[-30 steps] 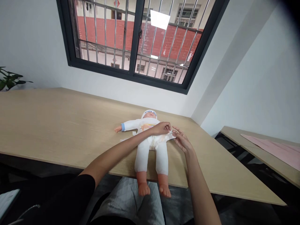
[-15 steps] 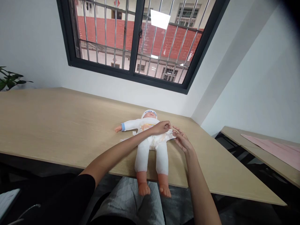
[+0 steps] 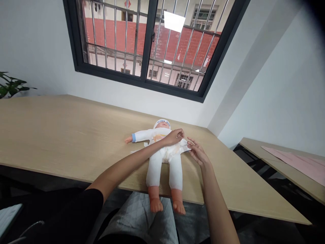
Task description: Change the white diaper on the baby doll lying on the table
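A baby doll (image 3: 153, 171) in a white suit and a white cap with dark lettering lies on its back, its feet past the table's front edge. Around its hips is a white diaper (image 3: 166, 156), whose side panel spreads out to the right. My left hand (image 3: 175, 136) crosses over the doll's belly with its fingers curled closed; whatever they hold is too small to make out. Beside it, my right hand (image 3: 198, 152) pinches the outer end of the diaper's side panel between thumb and fingers. The doll's arm on that side is hidden behind my hands.
The doll lies on a light wooden table (image 3: 76, 135) against the wall, under a barred window (image 3: 142, 79). To the right stands another table (image 3: 250, 144) with a pink cloth (image 3: 297, 161) on it. A green plant (image 3: 12, 86) shows at the far left.
My left hand has shifted very slightly upward. My right hand stays at the diaper's side panel, and the doll has not moved.
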The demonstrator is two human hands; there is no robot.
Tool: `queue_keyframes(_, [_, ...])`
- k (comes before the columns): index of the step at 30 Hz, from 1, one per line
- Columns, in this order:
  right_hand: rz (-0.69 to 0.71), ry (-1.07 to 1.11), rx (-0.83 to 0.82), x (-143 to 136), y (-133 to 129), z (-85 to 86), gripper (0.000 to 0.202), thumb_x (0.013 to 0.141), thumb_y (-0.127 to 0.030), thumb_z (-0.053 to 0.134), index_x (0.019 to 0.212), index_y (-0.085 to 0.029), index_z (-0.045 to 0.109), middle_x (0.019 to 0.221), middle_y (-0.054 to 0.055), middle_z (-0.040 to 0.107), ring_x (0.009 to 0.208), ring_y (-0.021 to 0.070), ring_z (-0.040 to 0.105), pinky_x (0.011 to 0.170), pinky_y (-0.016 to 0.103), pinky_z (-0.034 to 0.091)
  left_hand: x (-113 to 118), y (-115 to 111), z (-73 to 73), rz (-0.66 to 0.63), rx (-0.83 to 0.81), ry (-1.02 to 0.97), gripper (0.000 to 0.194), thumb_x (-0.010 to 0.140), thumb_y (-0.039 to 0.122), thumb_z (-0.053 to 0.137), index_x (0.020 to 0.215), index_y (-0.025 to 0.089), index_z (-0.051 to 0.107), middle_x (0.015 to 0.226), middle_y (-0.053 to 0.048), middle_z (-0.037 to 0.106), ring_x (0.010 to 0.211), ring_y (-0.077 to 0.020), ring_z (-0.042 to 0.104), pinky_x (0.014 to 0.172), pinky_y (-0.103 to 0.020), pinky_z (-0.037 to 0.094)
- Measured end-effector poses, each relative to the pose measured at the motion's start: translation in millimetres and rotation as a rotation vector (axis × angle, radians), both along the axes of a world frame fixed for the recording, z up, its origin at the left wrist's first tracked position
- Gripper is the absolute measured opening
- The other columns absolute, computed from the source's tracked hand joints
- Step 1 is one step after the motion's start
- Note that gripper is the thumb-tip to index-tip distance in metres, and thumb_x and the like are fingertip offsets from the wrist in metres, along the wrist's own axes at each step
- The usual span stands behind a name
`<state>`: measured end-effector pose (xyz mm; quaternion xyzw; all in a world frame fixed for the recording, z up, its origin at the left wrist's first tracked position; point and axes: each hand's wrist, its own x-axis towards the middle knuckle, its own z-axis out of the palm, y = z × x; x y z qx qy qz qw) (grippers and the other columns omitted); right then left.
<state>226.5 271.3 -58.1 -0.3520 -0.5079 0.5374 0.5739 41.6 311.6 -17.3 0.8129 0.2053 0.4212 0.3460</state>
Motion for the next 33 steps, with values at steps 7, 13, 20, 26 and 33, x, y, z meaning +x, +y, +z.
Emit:
queue_keyframes(7, [-0.001,0.005,-0.009,1,2,-1.5,0.044,0.061,-0.016,0.072,0.103,-0.026,0.062,0.084,-0.003,0.061,0.074,0.0092,0.057,0.067,0.017,0.049,2,6,-1.5,0.051,-0.012,-0.026,0.016,0.066,0.005,0.043,0.077,0.015,0.048,0.077,0.001,0.051,0.069,-0.0091,0.047,0.062,-0.02,0.036])
queue_keyframes(13, [0.019,0.032,-0.021,1,1,-1.4,0.045,0.062,-0.014,0.073,0.104,-0.025,0.062,0.084,-0.004,0.061,0.074,0.0079,0.056,0.067,0.016,0.048,0,0,-0.5,-0.082,-0.032,-0.015,0.009,0.072,0.014,0.054,0.081,0.014,0.05,0.081,-0.002,0.055,0.075,-0.0105,0.052,0.07,-0.023,0.041])
queue_keyframes(20, [0.045,0.03,-0.014,-1,-1,0.4,0.043,0.063,-0.015,0.072,0.104,-0.026,0.061,0.085,-0.004,0.06,0.074,0.0079,0.057,0.067,0.016,0.048,-1,-6,-0.9,-0.221,-0.015,0.074,0.02,0.069,0.015,0.063,0.086,0.014,0.052,0.079,-0.002,0.058,0.079,-0.0128,0.056,0.071,-0.024,0.043])
queue_keyframes(26, [0.051,-0.013,0.017,-1,0,-0.6,0.046,0.063,-0.017,0.071,0.107,-0.026,0.059,0.091,-0.002,0.063,0.081,0.0113,0.059,0.07,0.019,0.049,-1,-7,-2.3,-0.216,0.014,0.102,0.016,0.071,0.015,0.059,0.086,0.014,0.052,0.079,-0.002,0.058,0.077,-0.0124,0.057,0.068,-0.022,0.043])
queue_keyframes(33, [0.071,-0.016,0.025,0,3,-2.1,0.044,0.066,-0.017,0.07,0.108,-0.025,0.057,0.105,0.0,0.063,0.086,0.0115,0.06,0.07,0.017,0.048,-1,-5,-5.0,-0.176,0.12,0.18,0.011,0.075,0.016,0.053,0.085,0.016,0.049,0.084,-0.001,0.056,0.078,-0.0115,0.054,0.068,-0.021,0.041])
